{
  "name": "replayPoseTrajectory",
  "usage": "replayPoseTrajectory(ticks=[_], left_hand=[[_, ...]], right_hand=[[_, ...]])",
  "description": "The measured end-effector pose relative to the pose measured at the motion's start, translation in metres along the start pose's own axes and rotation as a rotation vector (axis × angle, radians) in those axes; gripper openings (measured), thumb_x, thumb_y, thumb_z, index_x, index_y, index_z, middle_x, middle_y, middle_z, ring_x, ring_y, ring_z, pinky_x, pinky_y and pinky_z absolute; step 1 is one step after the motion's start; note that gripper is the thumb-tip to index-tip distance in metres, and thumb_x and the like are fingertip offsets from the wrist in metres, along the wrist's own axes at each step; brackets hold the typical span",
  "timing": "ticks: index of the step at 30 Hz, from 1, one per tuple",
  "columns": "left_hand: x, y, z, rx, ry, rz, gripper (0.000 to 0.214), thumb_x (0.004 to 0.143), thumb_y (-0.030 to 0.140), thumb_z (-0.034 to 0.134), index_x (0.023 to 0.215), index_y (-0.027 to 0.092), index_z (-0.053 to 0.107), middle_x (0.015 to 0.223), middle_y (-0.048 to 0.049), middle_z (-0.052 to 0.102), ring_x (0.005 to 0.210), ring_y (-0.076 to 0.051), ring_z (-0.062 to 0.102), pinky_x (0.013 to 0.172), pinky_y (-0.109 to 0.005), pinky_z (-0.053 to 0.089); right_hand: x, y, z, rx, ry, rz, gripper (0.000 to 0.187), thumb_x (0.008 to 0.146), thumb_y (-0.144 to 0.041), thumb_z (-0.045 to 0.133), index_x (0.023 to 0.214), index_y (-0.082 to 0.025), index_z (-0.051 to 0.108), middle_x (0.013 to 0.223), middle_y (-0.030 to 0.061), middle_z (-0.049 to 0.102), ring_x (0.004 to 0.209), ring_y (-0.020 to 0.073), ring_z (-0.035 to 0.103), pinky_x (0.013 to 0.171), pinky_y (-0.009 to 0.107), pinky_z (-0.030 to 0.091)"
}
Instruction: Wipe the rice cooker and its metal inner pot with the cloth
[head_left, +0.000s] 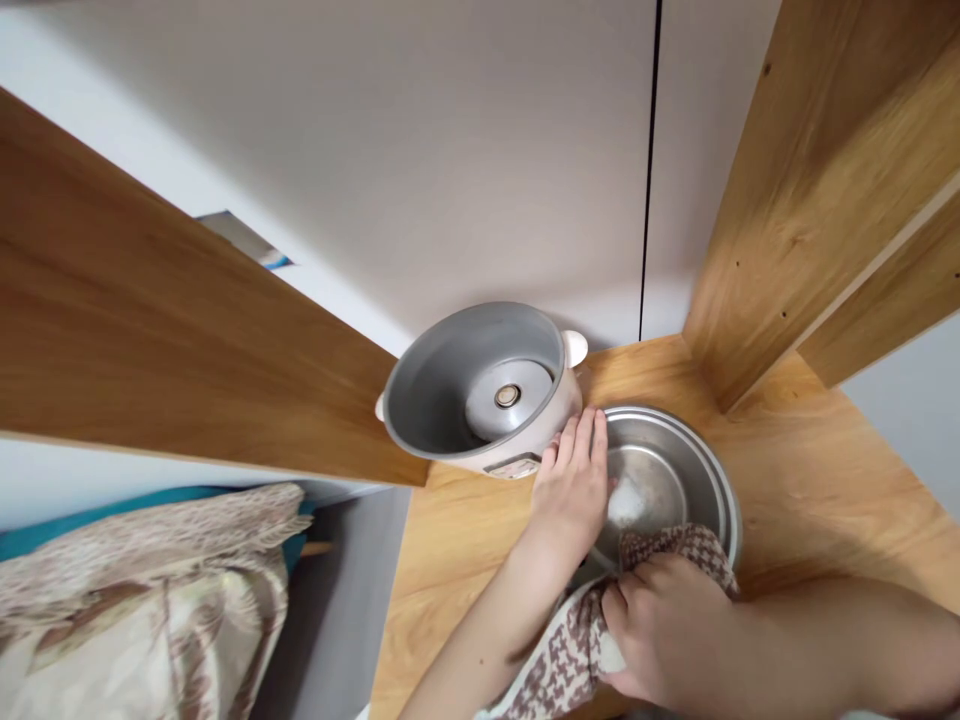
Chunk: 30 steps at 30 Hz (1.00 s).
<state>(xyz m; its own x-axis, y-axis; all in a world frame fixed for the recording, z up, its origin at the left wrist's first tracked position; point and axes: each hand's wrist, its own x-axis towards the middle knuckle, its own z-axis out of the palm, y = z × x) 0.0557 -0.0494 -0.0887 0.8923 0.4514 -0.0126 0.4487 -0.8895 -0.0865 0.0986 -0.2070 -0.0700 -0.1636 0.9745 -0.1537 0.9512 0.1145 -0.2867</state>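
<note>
The metal pot (675,470), a round, dull-silver bowl with a rolled rim, sits on the warm wood-grain tabletop (825,500), touching the rice cooker on its left. That rice cooker (484,395) is cream plastic outside, matte grey within, with a round heating plate at its centre. The left hand (574,485) lies flat and released across the pot's left rim. The right hand (667,625) has its grip clenched around a brown-and-white houndstooth cloth (570,650) at the near rim.
</note>
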Motion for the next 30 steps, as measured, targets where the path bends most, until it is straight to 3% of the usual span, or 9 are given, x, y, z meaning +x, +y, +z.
replayPoseTrajectory(ticks=[4,12,19,26,30], left_hand=[[0.000,0.001,-0.001,-0.002,-0.007,-0.001,0.075,0.095,0.029,0.055,0.160,0.007,0.025,0.164,-0.0191,0.033,0.149,-0.033,0.034,0.115,-0.046,0.038],[0.001,0.003,-0.004,-0.019,-0.018,0.002,0.077,0.095,0.034,0.055,0.162,0.010,0.023,0.165,-0.0195,0.031,0.150,-0.035,0.032,0.115,-0.051,0.037],[0.000,0.003,-0.004,-0.019,-0.007,0.007,0.081,0.094,0.037,0.059,0.162,0.009,0.023,0.165,-0.0198,0.030,0.150,-0.035,0.031,0.116,-0.050,0.036],[0.001,0.003,-0.006,-0.017,-0.015,0.011,0.081,0.094,0.038,0.059,0.160,0.008,0.026,0.166,-0.0189,0.030,0.149,-0.035,0.032,0.115,-0.048,0.036],[0.001,0.002,-0.006,-0.033,0.006,0.031,0.078,0.094,0.037,0.057,0.161,0.011,0.026,0.166,-0.0184,0.030,0.149,-0.035,0.033,0.114,-0.049,0.036]], right_hand=[[0.000,0.012,-0.007,0.075,-0.015,-0.038,0.048,0.089,-0.063,0.056,0.081,-0.017,0.068,0.068,0.0067,0.069,0.055,0.0212,0.061,0.052,0.034,0.033],[-0.002,-0.001,0.007,-0.034,0.021,0.031,0.048,0.081,-0.063,0.072,0.083,-0.015,0.070,0.069,0.0092,0.069,0.063,0.0228,0.064,0.057,0.035,0.039],[0.001,0.015,-0.015,0.093,-0.017,-0.044,0.054,0.087,-0.067,0.057,0.074,-0.017,0.070,0.065,0.0083,0.070,0.054,0.0220,0.061,0.054,0.034,0.036],[0.004,-0.002,-0.005,0.007,-0.075,0.064,0.055,0.084,-0.066,0.065,0.087,-0.012,0.072,0.072,0.0136,0.071,0.064,0.0264,0.066,0.058,0.036,0.042],[0.003,-0.001,-0.007,0.010,-0.035,0.030,0.051,0.087,-0.063,0.063,0.089,-0.013,0.071,0.075,0.0130,0.072,0.067,0.0268,0.067,0.060,0.037,0.043]])
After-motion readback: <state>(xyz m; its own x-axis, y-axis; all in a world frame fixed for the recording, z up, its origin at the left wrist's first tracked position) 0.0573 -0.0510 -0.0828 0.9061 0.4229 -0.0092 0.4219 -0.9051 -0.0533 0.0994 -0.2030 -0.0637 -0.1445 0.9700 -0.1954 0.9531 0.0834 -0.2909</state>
